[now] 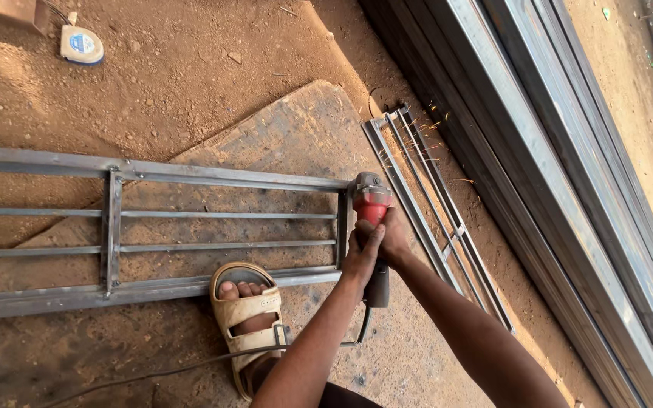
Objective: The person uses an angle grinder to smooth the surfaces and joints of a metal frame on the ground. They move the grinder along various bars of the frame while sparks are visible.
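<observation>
Down on the dirt ground (pixel 190 75), a long metal frame (pixel 153 227) of flat bars and thin rods lies across a grey sheet (pixel 296 143). At the frame's right end, both hands are wrapped around a red and grey angle grinder (pixel 370 211). The left hand (pixel 362 253) is closed around the grinder's body from the near side, and the right hand (pixel 393 240) is closed on it from the far side, just behind the red housing. The grinder's head touches the end bar of the frame, and orange sparks (pixel 432 125) fly up and to the right. Its black cord (pixel 190 366) trails back along the ground toward the lower left.

A foot in a beige sandal (pixel 247 317) presses on the frame's near rail, just left of the hands. A second, narrower frame (pixel 436 219) lies at an angle to the right, beside a stack of long steel sections (pixel 553 174). A white and blue tape measure (pixel 81 44) sits on the dirt at upper left, well apart from the work.
</observation>
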